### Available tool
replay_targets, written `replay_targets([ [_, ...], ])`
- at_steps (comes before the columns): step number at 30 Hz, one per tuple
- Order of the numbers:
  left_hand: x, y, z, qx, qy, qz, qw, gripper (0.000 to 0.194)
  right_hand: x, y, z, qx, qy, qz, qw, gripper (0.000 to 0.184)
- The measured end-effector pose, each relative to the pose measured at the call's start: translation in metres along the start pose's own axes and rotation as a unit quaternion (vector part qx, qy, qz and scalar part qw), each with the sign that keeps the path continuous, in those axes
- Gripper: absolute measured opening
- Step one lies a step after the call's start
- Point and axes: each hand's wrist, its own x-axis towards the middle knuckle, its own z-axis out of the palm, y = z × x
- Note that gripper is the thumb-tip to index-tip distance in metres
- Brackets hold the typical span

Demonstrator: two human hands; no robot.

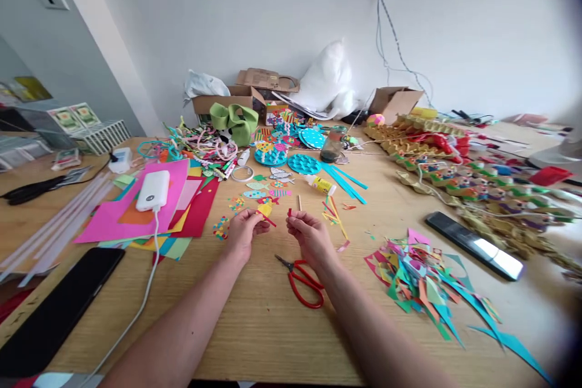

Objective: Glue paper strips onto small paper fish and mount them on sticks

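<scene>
My left hand [244, 234] is closed in a pinch on a red paper strip [268, 219]. A yellow paper piece [265, 210] shows at the same fingertips; whether it is held too or lies behind them is unclear. Across a small gap, my right hand [310, 234] pinches a small red paper piece [290, 212]. Red-handled scissors [305, 285] lie on the table just below the right hand. Beyond the hands are several decorated paper fish [254, 194], a glue bottle [322, 185] and a thin wooden stick [299, 202]. Small coloured paper dots [220, 228] lie beside my left hand.
Coloured paper sheets [195, 206] with a white power bank [153, 190] lie left, near a black phone [59, 312]. Right are a paper scrap pile [422, 279], another phone [475, 245] and painted egg cartons [482, 182]. Behind stand a glass jar [333, 144] and blue paper discs [304, 163].
</scene>
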Motion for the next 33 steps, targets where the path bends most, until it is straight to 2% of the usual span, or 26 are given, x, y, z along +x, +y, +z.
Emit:
replay_targets([
  [6, 0.0014, -0.0009, -0.0011, 0.025, -0.008, 0.013, 1.000, 0.020, -0.0041, 0.0020, 0.0004, -0.082, -0.034, -0.004, 0.996, 0.028],
  [13, 0.0014, -0.0010, -0.0018, 0.046, -0.044, 0.002, 0.998, 0.022, -0.0045, 0.0026, -0.0037, -0.191, -0.095, -0.025, 0.977, 0.028],
  [22, 0.0022, -0.0008, -0.0026, 0.085, -0.077, 0.010, 0.993, 0.020, -0.0036, 0.0036, -0.0044, -0.223, -0.126, -0.010, 0.967, 0.029],
  [33, -0.0024, 0.0010, 0.0004, 0.084, -0.091, -0.004, 0.992, 0.019, -0.0031, 0.0046, -0.0032, -0.218, -0.093, -0.009, 0.972, 0.031],
])
